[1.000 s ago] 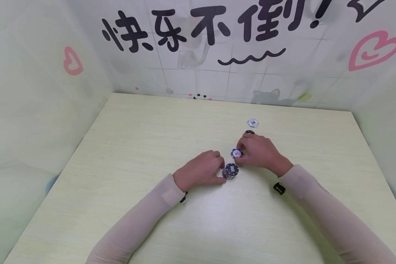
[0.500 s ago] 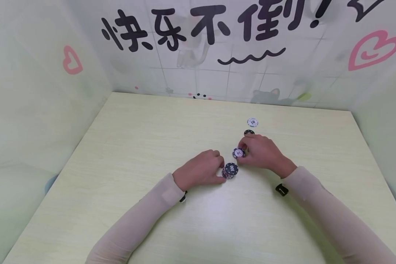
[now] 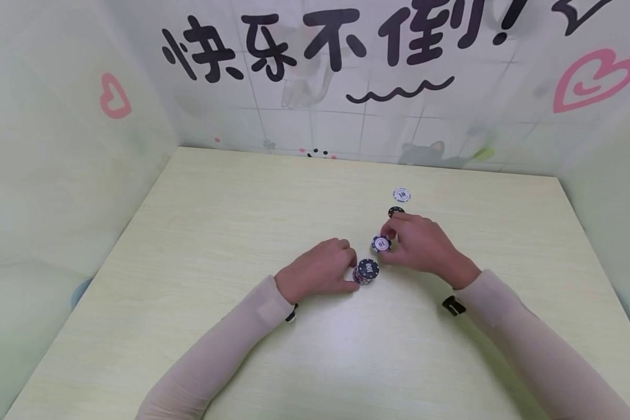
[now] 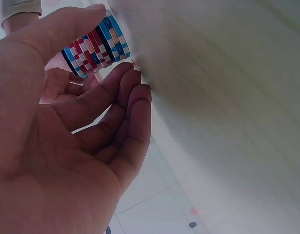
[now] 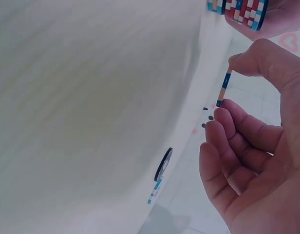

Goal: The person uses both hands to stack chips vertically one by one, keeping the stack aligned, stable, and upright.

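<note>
In the head view, a short stack of poker chips point(image 3: 368, 270) stands on the table with a black 100 chip on top. My left hand point(image 3: 320, 269) is at the stack's left side, its thumb and curled fingers at the chips' edges. The left wrist view shows the stack's blue, red and white edges point(image 4: 94, 45) between thumb and forefinger. Just beyond the stack, my right hand point(image 3: 419, 244) pinches a single blue-and-white 10 poker chip point(image 3: 381, 244) by its rim. In the right wrist view this chip point(image 5: 224, 87) is edge-on between thumb and fingertips, held clear of the table.
A black chip point(image 3: 396, 211) lies flat behind my right hand, partly covered by it. Farther back is a white 10 chip point(image 3: 401, 195). Printed curtains point(image 3: 294, 125) close off the back and sides of the pale wooden table point(image 3: 252, 210).
My right hand has shifted slightly right with the pinched chip, away from the stack, and its forearm has swung a little outward. The left hand and stack have stayed in place.
</note>
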### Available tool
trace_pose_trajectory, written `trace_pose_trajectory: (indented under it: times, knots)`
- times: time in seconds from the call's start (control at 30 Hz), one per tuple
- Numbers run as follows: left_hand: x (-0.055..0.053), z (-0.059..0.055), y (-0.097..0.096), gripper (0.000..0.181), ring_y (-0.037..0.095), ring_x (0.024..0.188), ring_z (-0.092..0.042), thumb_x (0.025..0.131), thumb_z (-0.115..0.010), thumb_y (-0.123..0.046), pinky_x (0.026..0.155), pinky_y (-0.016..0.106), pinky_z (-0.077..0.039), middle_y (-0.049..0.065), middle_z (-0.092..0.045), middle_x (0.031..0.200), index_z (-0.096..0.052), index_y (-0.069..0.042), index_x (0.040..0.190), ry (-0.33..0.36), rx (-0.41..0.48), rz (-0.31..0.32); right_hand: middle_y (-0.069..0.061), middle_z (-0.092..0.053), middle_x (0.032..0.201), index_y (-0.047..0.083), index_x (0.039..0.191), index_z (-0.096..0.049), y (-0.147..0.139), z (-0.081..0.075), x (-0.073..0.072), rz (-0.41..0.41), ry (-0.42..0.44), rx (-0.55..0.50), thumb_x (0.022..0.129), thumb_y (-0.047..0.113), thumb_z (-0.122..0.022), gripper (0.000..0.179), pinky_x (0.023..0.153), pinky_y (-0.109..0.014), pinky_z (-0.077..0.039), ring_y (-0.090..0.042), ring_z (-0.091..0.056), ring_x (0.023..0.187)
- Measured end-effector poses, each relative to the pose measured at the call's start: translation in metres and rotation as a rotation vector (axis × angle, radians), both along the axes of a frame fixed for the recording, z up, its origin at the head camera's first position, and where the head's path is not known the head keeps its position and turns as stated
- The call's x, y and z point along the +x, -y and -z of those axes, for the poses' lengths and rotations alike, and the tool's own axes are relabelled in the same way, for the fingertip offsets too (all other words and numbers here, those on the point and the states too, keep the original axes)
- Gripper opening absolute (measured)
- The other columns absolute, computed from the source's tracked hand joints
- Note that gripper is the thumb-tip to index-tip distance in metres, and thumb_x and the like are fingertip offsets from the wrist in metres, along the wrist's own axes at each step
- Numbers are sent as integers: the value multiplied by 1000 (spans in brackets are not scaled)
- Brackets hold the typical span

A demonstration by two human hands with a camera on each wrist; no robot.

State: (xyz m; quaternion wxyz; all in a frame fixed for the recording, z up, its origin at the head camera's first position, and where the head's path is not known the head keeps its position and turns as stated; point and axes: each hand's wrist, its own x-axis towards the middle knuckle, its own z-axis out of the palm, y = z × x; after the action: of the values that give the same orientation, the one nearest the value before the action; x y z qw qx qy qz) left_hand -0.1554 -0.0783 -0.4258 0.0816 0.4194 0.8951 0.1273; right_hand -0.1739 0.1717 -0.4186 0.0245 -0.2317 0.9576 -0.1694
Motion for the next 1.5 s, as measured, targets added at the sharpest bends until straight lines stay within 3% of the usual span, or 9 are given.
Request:
trace_pose_trajectory:
  times: [0.63, 1.5]
  knots:
    - [-1, 0, 0, 34, 19, 83, -59, 93, -89, -32, 78, 32, -52, 5, -67, 92, -78, -2, 104, 22, 5, -13, 2, -67, 91, 13, 102, -77, 9, -14, 32, -102, -85, -86, 84, 27, -84, 24, 64, -33, -49, -12, -56, 76]
    - [-1, -1, -1, 33, 17, 81, -57, 93, -89, -31, 74, 29, -49, 3, -65, 91, -79, -2, 105, 34, -6, -15, 5, -66, 90, 14, 101, -78, 16, -10, 39, -166, -85, -96, 84, 32, -88, 26, 60, -29, -46, -7, -52, 71]
